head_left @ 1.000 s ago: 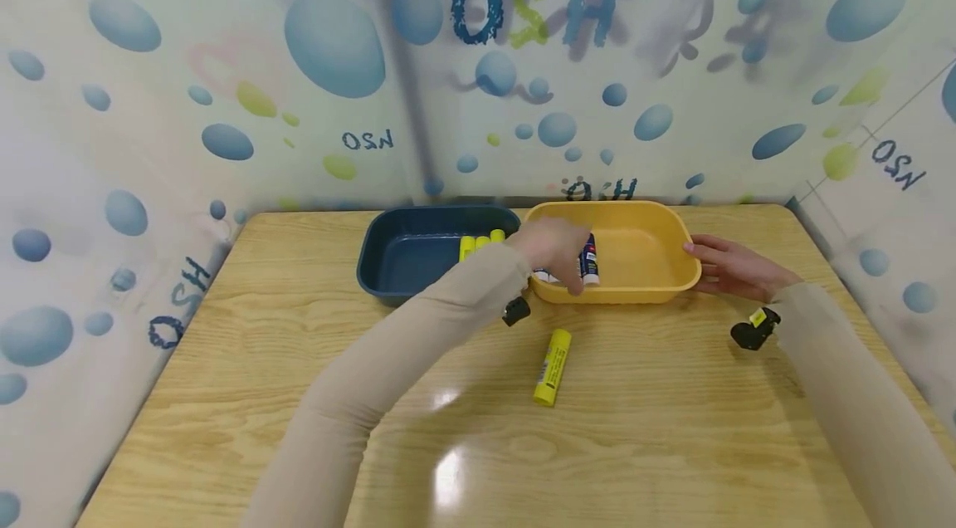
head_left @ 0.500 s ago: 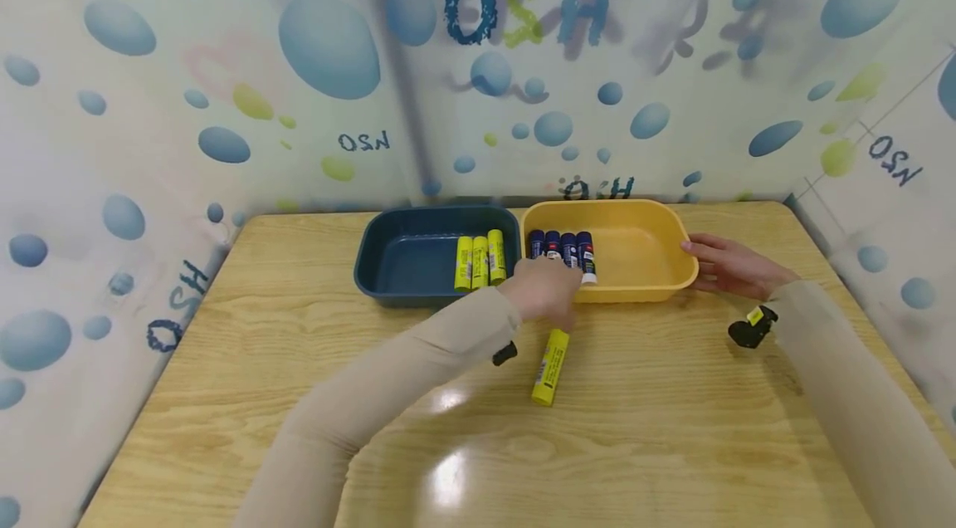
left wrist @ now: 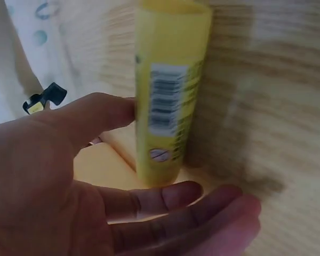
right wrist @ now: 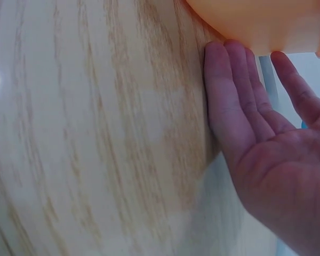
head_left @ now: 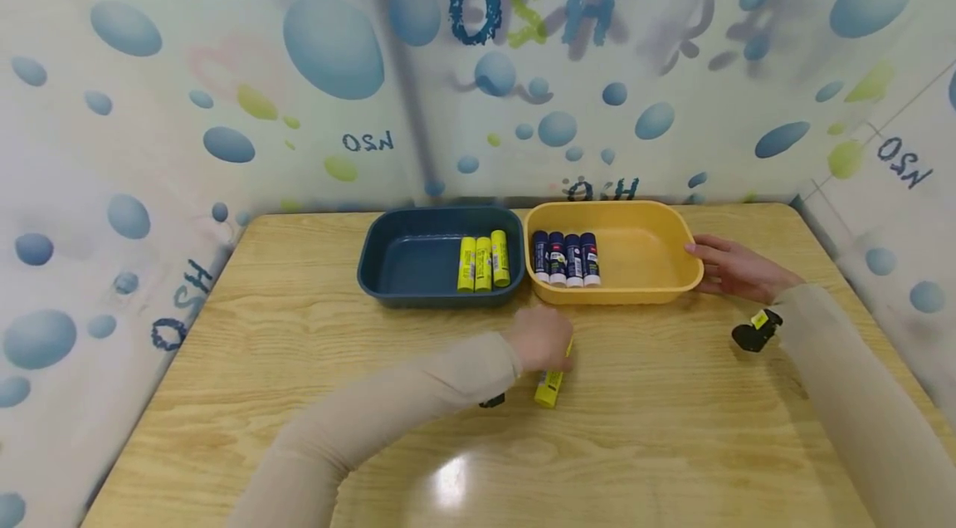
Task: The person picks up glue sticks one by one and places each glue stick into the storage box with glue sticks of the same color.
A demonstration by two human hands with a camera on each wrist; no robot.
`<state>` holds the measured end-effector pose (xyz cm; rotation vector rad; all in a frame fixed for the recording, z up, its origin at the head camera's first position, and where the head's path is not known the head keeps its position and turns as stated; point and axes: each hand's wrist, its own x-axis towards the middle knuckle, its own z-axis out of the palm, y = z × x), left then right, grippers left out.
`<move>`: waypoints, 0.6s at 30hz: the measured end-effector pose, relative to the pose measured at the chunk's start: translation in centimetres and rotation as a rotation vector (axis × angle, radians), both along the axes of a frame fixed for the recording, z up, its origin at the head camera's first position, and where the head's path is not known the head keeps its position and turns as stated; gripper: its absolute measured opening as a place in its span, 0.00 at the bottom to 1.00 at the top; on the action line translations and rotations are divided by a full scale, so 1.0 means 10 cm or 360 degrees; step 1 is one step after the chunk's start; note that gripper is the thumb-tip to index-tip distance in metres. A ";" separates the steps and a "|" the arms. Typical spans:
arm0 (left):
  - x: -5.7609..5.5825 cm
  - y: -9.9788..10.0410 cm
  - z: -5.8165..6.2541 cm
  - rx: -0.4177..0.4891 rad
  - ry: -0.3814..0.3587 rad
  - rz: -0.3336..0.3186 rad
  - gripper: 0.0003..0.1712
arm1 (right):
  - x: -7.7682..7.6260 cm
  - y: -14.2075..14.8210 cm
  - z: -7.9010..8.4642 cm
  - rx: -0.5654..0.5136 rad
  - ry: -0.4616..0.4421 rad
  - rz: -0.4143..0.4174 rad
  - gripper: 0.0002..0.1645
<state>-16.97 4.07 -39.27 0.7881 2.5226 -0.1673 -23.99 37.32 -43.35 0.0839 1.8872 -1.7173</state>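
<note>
A yellow glue stick (head_left: 548, 388) with a barcode lies on the table in front of the two trays. My left hand (head_left: 541, 339) is over its far end in the head view. In the left wrist view the thumb meets one side of the glue stick (left wrist: 168, 101), while the fingers (left wrist: 165, 198) stretch past its end without curling round it. My right hand (head_left: 735, 266) is at the right end of the yellow tray (head_left: 650, 295). Its straight fingertips touch the tray's outer wall in the right wrist view, thumb apart from the fingers.
Several blue glue sticks (head_left: 565, 258) with white ends lie side by side at the left of the yellow tray. Left of it, the dark blue tray (head_left: 403, 295) holds three yellow glue sticks (head_left: 483, 264). A patterned wall sheet (head_left: 478, 138) rises behind the table.
My left hand has come back from above the yellow tray toward me, down to the loose yellow glue stick, uncovering the blue glue sticks. My right hand has stayed at the tray.
</note>
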 end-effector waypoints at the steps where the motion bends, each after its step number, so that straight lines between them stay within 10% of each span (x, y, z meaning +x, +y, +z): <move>1: 0.01 0.00 -0.01 -0.0003 0.0002 0.0005 0.17 | 0.00 0.00 -0.01 -0.0012 0.0004 0.0004 0.45; 18: 0.02 -0.02 -0.05 0.0090 -0.0010 -0.0022 0.12 | 0.02 0.00 0.00 -0.0104 -0.0034 -0.0054 0.36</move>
